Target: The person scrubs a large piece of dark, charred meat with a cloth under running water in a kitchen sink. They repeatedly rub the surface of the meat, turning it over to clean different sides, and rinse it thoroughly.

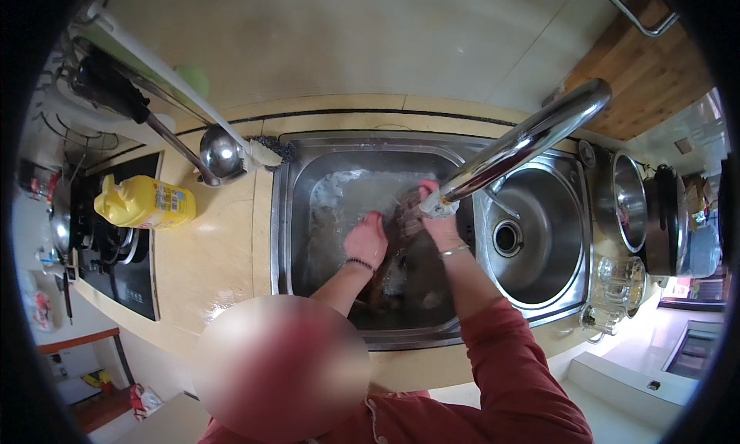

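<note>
Both my hands are in the large basin of a steel sink [283, 224], which holds cloudy water with some foam. A dark brownish wet item [407, 215], perhaps cloth, lies between them, its lower part dim under the water. My right hand [439, 227] grips its right side; the tap's spout end covers part of that hand. Just left of the item, my left hand [366, 240] is curled with the knuckles up. Its fingertips are hidden, so whether it pinches anything is unclear. A chrome tap [520, 143] arches over the right hand.
On the right is a smaller round basin [543, 253] with a drain. Beyond it stand a metal bowl [628, 201] and glass mugs [618, 276]. A yellow jug [147, 202], a hanging ladle [221, 152] and a black cooktop [121, 282] are to the left.
</note>
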A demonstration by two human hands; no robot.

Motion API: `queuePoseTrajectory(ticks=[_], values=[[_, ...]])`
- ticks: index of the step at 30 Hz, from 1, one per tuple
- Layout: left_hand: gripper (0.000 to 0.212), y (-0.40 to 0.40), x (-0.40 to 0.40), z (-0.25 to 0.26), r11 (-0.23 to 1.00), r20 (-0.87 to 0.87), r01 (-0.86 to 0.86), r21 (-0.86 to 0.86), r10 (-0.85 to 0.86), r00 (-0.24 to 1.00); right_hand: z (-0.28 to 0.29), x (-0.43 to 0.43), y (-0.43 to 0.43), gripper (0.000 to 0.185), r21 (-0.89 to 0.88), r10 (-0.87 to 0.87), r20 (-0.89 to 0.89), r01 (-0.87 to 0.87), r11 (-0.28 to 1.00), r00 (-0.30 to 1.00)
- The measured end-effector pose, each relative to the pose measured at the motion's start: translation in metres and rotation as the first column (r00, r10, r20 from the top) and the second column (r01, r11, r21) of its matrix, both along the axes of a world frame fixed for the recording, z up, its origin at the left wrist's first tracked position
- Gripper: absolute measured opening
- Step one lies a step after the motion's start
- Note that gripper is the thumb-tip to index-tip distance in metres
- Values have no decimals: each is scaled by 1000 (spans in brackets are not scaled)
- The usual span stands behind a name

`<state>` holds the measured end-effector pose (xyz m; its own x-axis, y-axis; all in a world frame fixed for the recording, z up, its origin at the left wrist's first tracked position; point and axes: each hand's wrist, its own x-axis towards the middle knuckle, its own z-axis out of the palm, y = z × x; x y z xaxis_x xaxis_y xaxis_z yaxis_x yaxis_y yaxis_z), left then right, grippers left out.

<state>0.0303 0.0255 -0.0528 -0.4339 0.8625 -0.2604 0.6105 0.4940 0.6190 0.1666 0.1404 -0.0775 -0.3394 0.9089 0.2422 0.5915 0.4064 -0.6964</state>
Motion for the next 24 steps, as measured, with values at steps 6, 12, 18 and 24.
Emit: queuePoseTrajectory(ticks=[6, 12, 18, 24], values=[[106, -81, 27, 12, 698, -62, 363, -617, -503, 862, -44, -30, -14, 42, -318, 151, 515, 25, 948, 844], [93, -85, 19, 11, 680, 79, 208, -703, -216, 973, 20, -12, -85, 31, -103, 243, 375, -220, 970, 895], [81, -69, 10, 24, 613, 158, 337, -715, -328, 932, -30, -50, -94, 39, 41, 140, 499, -185, 982, 855], [79, -80, 7, 39, 678, 62, 316, -663, -371, 927, -6, -54, -19, 37, -470, 93, 543, 211, 857, 834]])
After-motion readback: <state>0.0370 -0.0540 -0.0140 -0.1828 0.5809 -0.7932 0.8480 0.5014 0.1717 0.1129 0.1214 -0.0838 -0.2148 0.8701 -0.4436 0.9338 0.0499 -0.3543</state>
